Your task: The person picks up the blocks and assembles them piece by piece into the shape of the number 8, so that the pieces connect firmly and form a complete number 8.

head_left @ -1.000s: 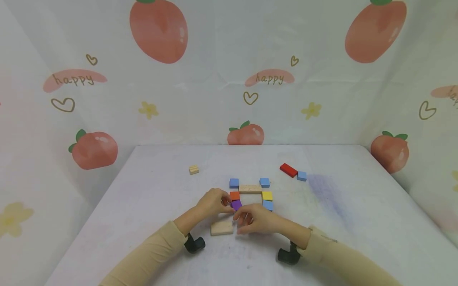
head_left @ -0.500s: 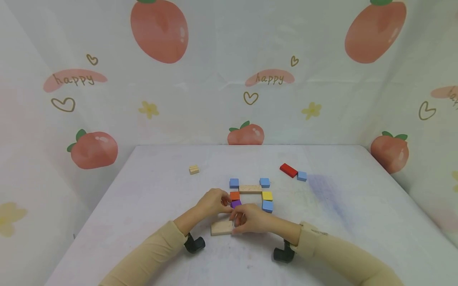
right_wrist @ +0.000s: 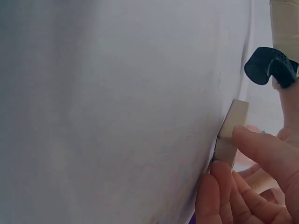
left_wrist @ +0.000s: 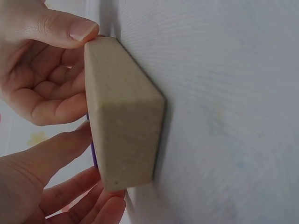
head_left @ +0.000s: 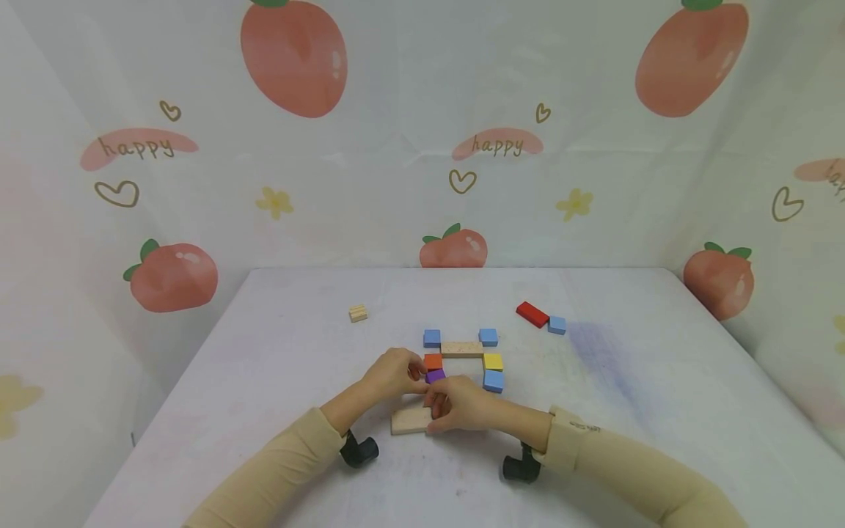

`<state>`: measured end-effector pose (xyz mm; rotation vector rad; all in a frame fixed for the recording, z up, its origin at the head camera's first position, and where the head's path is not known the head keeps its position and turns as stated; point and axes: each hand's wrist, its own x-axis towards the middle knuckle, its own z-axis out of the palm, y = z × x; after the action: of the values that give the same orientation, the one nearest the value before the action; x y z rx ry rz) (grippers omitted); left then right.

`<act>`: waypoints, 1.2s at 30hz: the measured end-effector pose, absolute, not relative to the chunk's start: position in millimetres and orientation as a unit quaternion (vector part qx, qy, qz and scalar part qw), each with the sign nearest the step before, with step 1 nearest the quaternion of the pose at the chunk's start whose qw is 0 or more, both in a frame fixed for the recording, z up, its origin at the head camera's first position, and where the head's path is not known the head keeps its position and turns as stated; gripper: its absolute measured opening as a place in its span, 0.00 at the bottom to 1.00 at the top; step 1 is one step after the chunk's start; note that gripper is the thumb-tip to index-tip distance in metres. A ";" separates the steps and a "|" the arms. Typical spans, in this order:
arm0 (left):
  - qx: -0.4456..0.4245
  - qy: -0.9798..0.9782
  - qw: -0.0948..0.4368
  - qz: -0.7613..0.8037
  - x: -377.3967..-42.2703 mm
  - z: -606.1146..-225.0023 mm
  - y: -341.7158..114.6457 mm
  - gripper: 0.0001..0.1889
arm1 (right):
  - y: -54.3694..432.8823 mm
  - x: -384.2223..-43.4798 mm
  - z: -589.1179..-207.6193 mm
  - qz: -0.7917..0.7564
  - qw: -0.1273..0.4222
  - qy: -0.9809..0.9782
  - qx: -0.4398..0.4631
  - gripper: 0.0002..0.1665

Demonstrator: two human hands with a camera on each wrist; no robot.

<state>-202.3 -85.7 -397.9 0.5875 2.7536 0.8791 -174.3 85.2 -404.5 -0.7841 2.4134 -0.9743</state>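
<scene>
A flat, pale wooden block lies on the table in front of the coloured blocks. My right hand pinches its right end, thumb on the near side, as the right wrist view also shows. My left hand pinches the purple block, which my right fingers partly cover. In the left wrist view a sliver of purple block shows between my left thumb and fingers, behind the wooden block. Just beyond the purple block, an orange block sits near my left fingertips.
A long wooden block spans between two columns. Two blue blocks stand at its far corners; a yellow block and a light blue block line the right. Farther back lie a red block, another blue block and small wooden pieces.
My right hand has moved left and taken hold of the flat wooden block, which has shifted slightly right. The purple block sits a little straighter. My left hand has stayed in place.
</scene>
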 end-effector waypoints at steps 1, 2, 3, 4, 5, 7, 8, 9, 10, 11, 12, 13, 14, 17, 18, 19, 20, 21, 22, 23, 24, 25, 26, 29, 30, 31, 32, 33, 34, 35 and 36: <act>0.201 0.929 0.095 0.297 -202.3 -398.2 -85.9 0.12 | 85.9 -174.1 -404.3 -0.349 0.207 0.869 -0.283 0.13; 0.204 0.928 0.093 0.296 -202.3 -398.4 -86.1 0.12 | 86.8 -174.1 -404.1 -0.347 0.206 0.870 -0.283 0.13; 0.206 0.928 0.092 0.297 -202.5 -398.7 -86.3 0.12 | 87.7 -174.0 -403.9 -0.347 0.204 0.871 -0.283 0.13; 0.209 0.928 0.090 0.296 -202.6 -399.0 -86.5 0.12 | 88.7 -174.0 -404.1 -0.345 0.201 0.872 -0.283 0.13; 0.211 0.927 0.089 0.296 -202.6 -399.2 -86.7 0.12 | 89.8 -173.9 -403.9 -0.346 0.200 0.872 -0.284 0.13; 0.213 0.927 0.088 0.295 -202.8 -399.4 -86.9 0.13 | 92.2 -173.8 -403.6 -0.345 0.198 0.872 -0.285 0.13; 0.212 0.928 0.089 0.294 -202.9 -399.5 -86.9 0.13 | 93.5 -173.8 -403.9 -0.343 0.196 0.873 -0.287 0.12; 0.212 0.928 0.090 0.294 -202.9 -399.4 -86.9 0.14 | 94.8 -174.0 -404.1 -0.343 0.195 0.872 -0.289 0.13; 0.210 0.929 0.090 0.292 -202.8 -399.5 -86.9 0.14 | 96.2 -174.2 -404.4 -0.344 0.194 0.872 -0.290 0.13; 0.208 0.929 0.092 0.292 -202.8 -399.5 -86.8 0.14 | 97.8 -174.1 -404.5 -0.344 0.193 0.872 -0.291 0.12; 0.208 0.929 0.092 0.292 -202.8 -399.5 -86.7 0.14 | 99.3 -174.3 -405.1 -0.346 0.192 0.871 -0.290 0.12; 0.208 0.930 0.091 0.291 -202.8 -399.6 -86.6 0.14 | 100.7 -174.5 -405.6 -0.349 0.192 0.870 -0.290 0.12; 0.206 0.930 0.091 0.290 -202.6 -399.6 -86.4 0.14 | 101.9 -174.8 -406.1 -0.352 0.191 0.870 -0.289 0.12; 0.205 0.932 0.089 0.287 -202.8 -399.8 -86.3 0.14 | 104.3 -174.6 -406.5 -0.355 0.191 0.869 -0.287 0.11; 0.204 0.932 0.089 0.286 -202.8 -399.8 -86.2 0.14 | 104.6 -174.7 -406.5 -0.356 0.191 0.869 -0.287 0.11; 0.203 0.932 0.089 0.286 -202.7 -399.6 -86.1 0.14 | 104.8 -174.4 -405.9 -0.354 0.191 0.869 -0.289 0.10; 0.202 0.933 0.090 0.285 -202.7 -399.5 -86.1 0.14 | 105.0 -174.2 -405.5 -0.352 0.190 0.869 -0.291 0.10; 0.200 0.933 0.091 0.286 -202.8 -399.5 -85.9 0.14 | 105.2 -173.9 -405.2 -0.349 0.188 0.870 -0.294 0.11; 0.199 0.933 0.092 0.287 -202.8 -399.5 -85.9 0.14 | 105.5 -173.8 -404.9 -0.347 0.187 0.870 -0.295 0.11; 0.198 0.933 0.093 0.287 -202.8 -399.6 -85.7 0.14 | 105.8 -173.6 -404.3 -0.346 0.187 0.871 -0.295 0.11; 0.197 0.932 0.095 0.288 -203.0 -399.9 -85.7 0.14 | 106.0 -173.6 -404.1 -0.344 0.188 0.871 -0.295 0.11; 0.197 0.932 0.095 0.289 -203.1 -400.2 -85.6 0.14 | 106.4 -173.5 -403.5 -0.343 0.188 0.872 -0.294 0.11; 0.197 0.932 0.095 0.289 -203.3 -400.7 -85.6 0.14 | 106.9 -173.7 -403.6 -0.342 0.187 0.873 -0.293 0.11; 0.194 0.932 0.096 0.290 -203.8 -401.7 -85.6 0.15 | 109.0 -173.9 -402.5 -0.338 0.188 0.876 -0.288 0.12; 0.193 0.932 0.096 0.290 -203.8 -401.9 -85.7 0.15 | 110.1 -174.1 -402.6 -0.336 0.187 0.877 -0.287 0.12; 0.193 0.933 0.095 0.289 -203.7 -402.0 -85.7 0.15 | 111.4 -174.4 -402.6 -0.335 0.184 0.878 -0.288 0.12; 0.194 0.933 0.095 0.288 -203.7 -402.1 -85.9 0.15 | 112.8 -174.7 -402.9 -0.333 0.184 0.880 -0.287 0.12; 0.194 0.933 0.096 0.288 -203.5 -402.1 -85.9 0.15 | 114.4 -174.8 -402.6 -0.331 0.183 0.881 -0.285 0.12; 0.194 0.933 0.097 0.289 -203.4 -402.0 -86.0 0.15 | 116.0 -175.1 -402.7 -0.329 0.183 0.882 -0.283 0.12; 0.193 0.933 0.098 0.288 -203.4 -402.0 -86.0 0.15 | 117.6 -175.2 -402.8 -0.328 0.182 0.883 -0.282 0.12; 0.193 0.933 0.099 0.288 -203.3 -401.7 -86.0 0.15 | 119.2 -175.5 -403.1 -0.327 0.183 0.884 -0.279 0.12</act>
<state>-203.3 -86.0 -401.7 0.5715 2.7594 0.8525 -175.5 119.2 -403.1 -0.7866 2.4945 -0.9214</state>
